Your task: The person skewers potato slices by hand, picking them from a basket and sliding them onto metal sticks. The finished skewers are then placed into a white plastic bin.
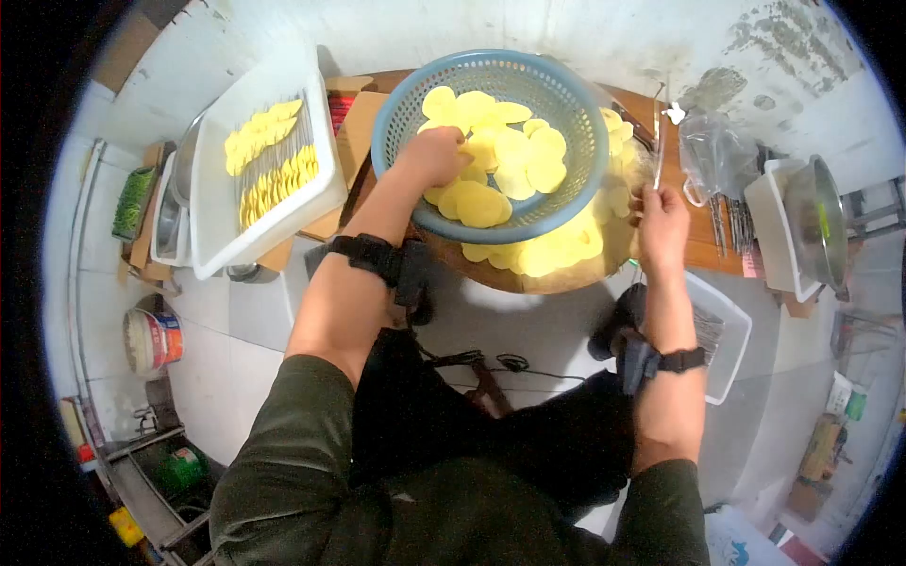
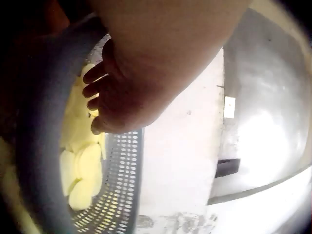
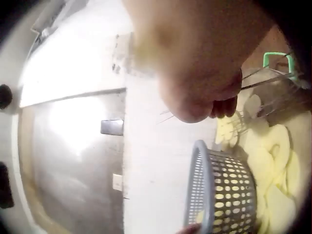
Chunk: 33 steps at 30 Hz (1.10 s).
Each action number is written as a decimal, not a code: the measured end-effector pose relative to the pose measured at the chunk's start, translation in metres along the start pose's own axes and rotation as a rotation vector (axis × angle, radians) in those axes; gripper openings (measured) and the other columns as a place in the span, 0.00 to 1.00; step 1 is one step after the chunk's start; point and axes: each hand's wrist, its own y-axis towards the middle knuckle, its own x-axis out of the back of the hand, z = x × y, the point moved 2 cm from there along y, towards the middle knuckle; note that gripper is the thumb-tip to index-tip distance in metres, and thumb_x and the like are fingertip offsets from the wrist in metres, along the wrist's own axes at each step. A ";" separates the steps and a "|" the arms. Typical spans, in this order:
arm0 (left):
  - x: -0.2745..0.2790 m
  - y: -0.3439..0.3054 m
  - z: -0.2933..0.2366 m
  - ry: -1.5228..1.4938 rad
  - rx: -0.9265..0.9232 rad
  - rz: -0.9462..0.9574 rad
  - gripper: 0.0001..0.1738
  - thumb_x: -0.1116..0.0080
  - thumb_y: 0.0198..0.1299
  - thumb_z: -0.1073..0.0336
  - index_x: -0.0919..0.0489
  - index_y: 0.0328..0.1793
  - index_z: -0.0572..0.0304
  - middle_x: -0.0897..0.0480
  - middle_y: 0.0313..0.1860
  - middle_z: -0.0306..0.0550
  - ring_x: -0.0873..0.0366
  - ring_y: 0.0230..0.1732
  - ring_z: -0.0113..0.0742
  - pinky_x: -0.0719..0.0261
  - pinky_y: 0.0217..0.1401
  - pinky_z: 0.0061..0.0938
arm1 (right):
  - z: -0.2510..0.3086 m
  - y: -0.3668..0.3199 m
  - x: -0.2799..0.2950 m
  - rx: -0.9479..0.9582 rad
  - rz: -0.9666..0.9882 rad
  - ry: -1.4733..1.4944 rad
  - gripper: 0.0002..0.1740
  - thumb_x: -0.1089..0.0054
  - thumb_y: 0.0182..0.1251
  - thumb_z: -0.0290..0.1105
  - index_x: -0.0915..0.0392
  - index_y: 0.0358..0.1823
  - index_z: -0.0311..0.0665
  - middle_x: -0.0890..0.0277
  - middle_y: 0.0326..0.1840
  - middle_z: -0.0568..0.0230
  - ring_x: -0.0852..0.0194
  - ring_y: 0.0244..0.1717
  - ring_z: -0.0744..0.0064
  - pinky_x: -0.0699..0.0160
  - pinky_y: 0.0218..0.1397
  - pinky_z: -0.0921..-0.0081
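Observation:
A blue-grey perforated plastic basket (image 1: pixel 391 106) holds thin yellow slices (image 1: pixel 512 149) that look like potato. My left hand (image 1: pixel 436 158) reaches over its left side, fingers spread loosely among the slices. In the left wrist view the fingertips (image 2: pixel 90 91) are right at the slices, with nothing visibly gripped. To the right of the basket, my right hand (image 1: pixel 663 232) grips thin metal skewers (image 1: pixel 658 141), which point away from me. The right wrist view shows the skewers (image 3: pixel 268 80) sticking out past the curled fingers.
A white tub (image 1: pixel 326 189) on the left holds skewered slices. Loose slices (image 1: pixel 557 247) lie on the round board under the basket. At right are a plastic bag (image 1: pixel 714 151), more skewers (image 1: pixel 740 222) and a metal bowl (image 1: pixel 815 226). A white tray (image 1: pixel 734 363) sits lower right.

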 end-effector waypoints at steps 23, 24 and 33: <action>0.026 -0.035 -0.047 -0.929 0.130 -0.167 0.17 0.48 0.66 0.68 0.31 0.57 0.71 0.18 0.41 0.55 0.14 0.38 0.38 0.21 0.33 0.24 | 0.025 -0.088 0.011 0.098 0.315 -0.004 0.14 0.50 0.72 0.34 0.20 0.44 0.30 0.23 0.27 0.65 0.28 0.30 0.78 0.28 0.36 0.77; 0.025 -0.036 -0.051 -0.997 0.091 -0.152 0.17 0.45 0.66 0.68 0.30 0.57 0.69 0.18 0.44 0.48 0.15 0.38 0.36 0.22 0.36 0.22 | 0.023 -0.093 0.005 0.103 0.316 -0.017 0.14 0.50 0.72 0.34 0.20 0.44 0.30 0.23 0.27 0.65 0.28 0.30 0.78 0.28 0.36 0.77; 0.033 -0.027 -0.063 -1.348 -0.049 -0.100 0.15 0.49 0.64 0.71 0.30 0.56 0.68 0.20 0.50 0.50 0.15 0.45 0.40 0.18 0.43 0.27 | 0.017 -0.101 -0.030 -0.100 0.442 0.112 0.05 0.49 0.72 0.30 0.29 0.42 0.36 0.25 0.25 0.70 0.35 0.19 0.85 0.36 0.22 0.85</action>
